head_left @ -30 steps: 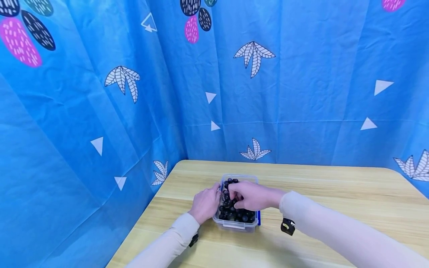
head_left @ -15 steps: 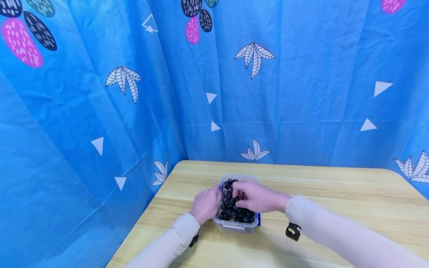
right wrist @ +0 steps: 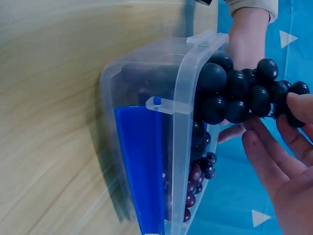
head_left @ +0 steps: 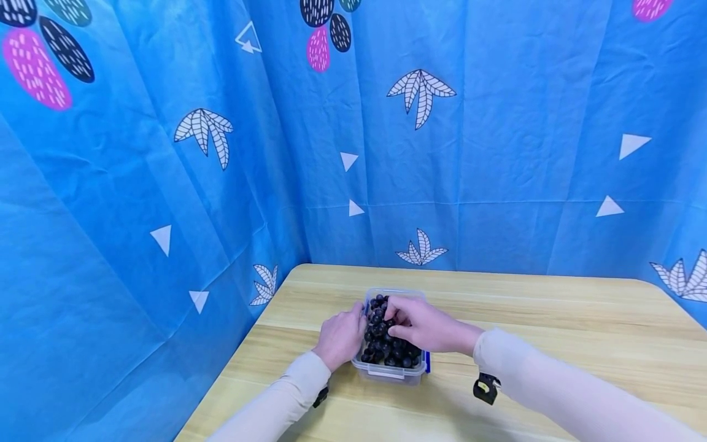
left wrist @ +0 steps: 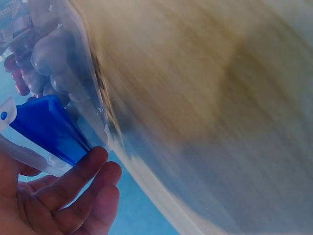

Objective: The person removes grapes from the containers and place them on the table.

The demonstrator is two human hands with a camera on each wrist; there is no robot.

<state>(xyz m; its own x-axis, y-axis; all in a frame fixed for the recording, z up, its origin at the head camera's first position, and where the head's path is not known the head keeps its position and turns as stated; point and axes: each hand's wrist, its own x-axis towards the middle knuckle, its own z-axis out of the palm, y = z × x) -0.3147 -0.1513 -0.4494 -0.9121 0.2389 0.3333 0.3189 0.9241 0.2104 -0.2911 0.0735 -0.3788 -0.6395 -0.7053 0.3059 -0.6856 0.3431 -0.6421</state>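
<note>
A clear plastic box (head_left: 386, 374) with blue side clips stands on the table, filled with dark grapes (head_left: 380, 353). My right hand (head_left: 424, 324) is over the box, its thumb and fingers pinching the end of a bunch of grapes (right wrist: 258, 98). In the right wrist view that bunch rises out past the rim, while smaller reddish grapes (right wrist: 190, 199) lie inside. My left hand (head_left: 339, 336) holds the box's left side at the rim. The left wrist view has its fingertips against a blue clip (left wrist: 51, 128); the thumb is mostly hidden.
The wooden table (head_left: 541, 325) extends to the right of the box. Blue patterned curtains (head_left: 497, 153) hang behind it and along its left side. A black wrist device (head_left: 486, 388) hangs under the right sleeve.
My right hand has shifted a little to the right and lifted the grape bunch slightly, so more grapes show beside its fingers. My left hand has stayed on the box's side.
</note>
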